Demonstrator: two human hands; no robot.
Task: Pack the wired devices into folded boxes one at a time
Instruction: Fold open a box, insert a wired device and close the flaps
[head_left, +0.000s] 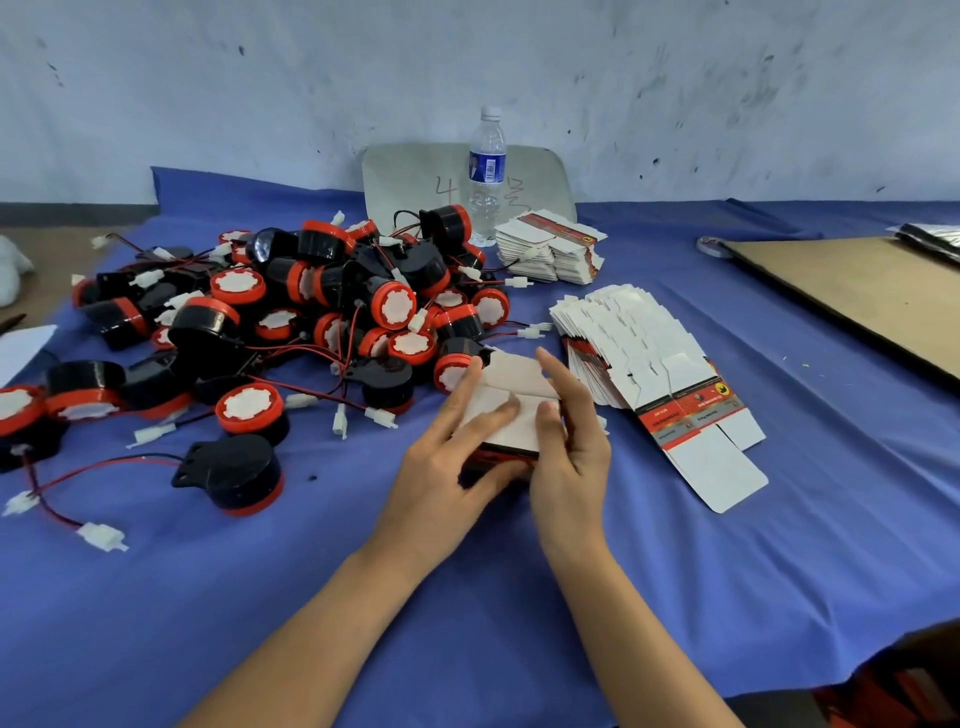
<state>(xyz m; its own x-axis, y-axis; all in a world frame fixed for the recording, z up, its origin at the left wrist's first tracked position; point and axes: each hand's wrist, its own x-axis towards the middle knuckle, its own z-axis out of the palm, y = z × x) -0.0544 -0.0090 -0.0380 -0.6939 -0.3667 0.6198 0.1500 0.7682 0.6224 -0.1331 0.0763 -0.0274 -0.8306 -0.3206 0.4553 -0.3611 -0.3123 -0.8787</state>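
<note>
Left hand (448, 460) and right hand (570, 441) are holding a half-folded box (524, 382) at mid-desk (727, 571), each grip clamped on it. Wired devices (311, 312) are lying piled far-left, just beside the box; flat boxes (649, 364) are lying right.

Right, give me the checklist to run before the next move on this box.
1. The box held firm: ok, the left hand grips it from the near side and the right hand holds its right side.
2. Flaps tucked shut: not ok, one white flap stands up at the far edge.
3. Device inside: cannot tell, flaps and hands hide it.
4. Next device at hand: ok, the pile of devices lies just left of the box.
5. Next flat box ready: ok, the stack of flat boxes lies right of the right hand.
</note>
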